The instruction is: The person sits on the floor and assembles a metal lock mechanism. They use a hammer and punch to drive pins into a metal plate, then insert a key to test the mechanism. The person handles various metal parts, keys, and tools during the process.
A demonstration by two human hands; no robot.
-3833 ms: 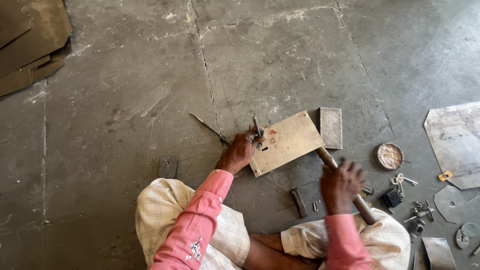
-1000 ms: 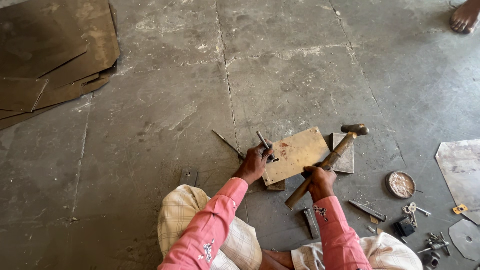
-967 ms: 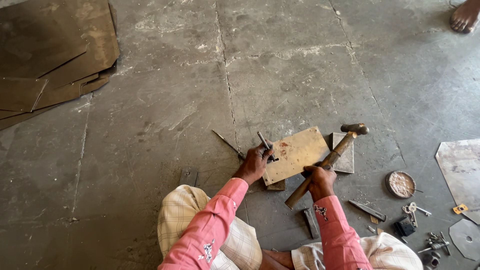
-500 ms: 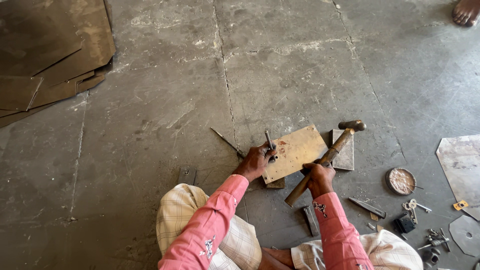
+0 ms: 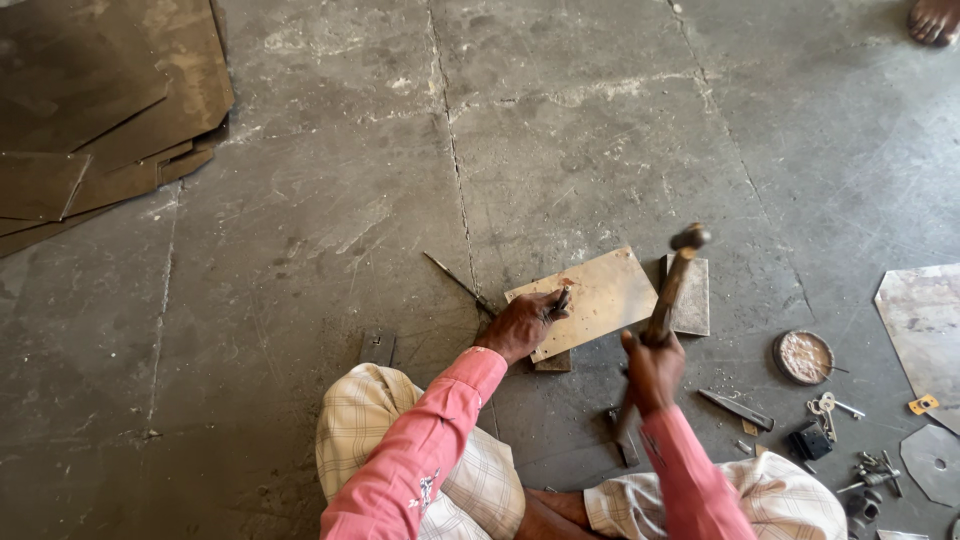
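Stacked brown sheets at upper left of the concrete floor; round dish, keys and a grey sheet at right.

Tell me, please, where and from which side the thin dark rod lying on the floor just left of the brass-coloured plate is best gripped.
Probably at the upper-left end of the thin rod, coming from above and the left. That end lies bare on the concrete floor, while its lower end runs in close to the left hand and the plate. It lies flat and slim, so a fingertip pinch across its width suits it.
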